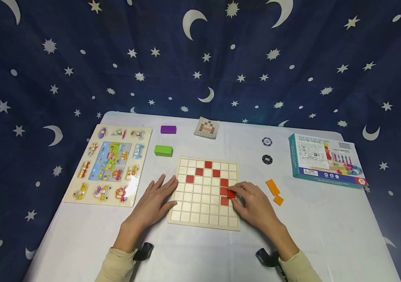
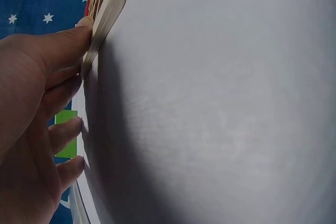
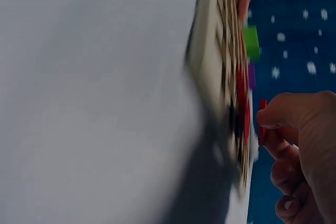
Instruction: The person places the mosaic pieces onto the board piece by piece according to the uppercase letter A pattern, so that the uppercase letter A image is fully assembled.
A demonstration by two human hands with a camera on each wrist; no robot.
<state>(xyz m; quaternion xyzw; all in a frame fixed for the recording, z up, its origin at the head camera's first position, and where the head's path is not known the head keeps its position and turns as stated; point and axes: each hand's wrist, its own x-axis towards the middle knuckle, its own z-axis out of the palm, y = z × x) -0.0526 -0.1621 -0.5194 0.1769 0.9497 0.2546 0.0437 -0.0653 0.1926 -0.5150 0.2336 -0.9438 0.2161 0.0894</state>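
- A navy cloth (image 1: 165, 35) printed with moons and stars is hanging behind a white table (image 1: 204, 258).
- The gridded board (image 1: 204, 219) is lying on the table; 7 of its cells are holding red tiles (image 1: 199, 171).
- The right hand (image 1: 256, 205) is clamping 1 further red tile (image 1: 232, 194) between thumb and finger over the board's right side; the right wrist view is showing a gap beneath it.
- The left hand (image 1: 154, 205) is resting at the board's left edge, fingers spread apart, gripping nothing.
- A puzzle tray (image 1: 90, 188) is carrying vehicle pieces, to the board's left.
- A teal carton (image 1: 327, 160) is lying at the right; its contents are not showing.
- 2 chips (image 1: 267, 159) and 2 orange pieces (image 1: 272, 187) are lying between board and carton.
- A green block (image 1: 163, 150), a purple block (image 1: 168, 129) and a patterned card (image 1: 206, 127) are lying beyond the board.
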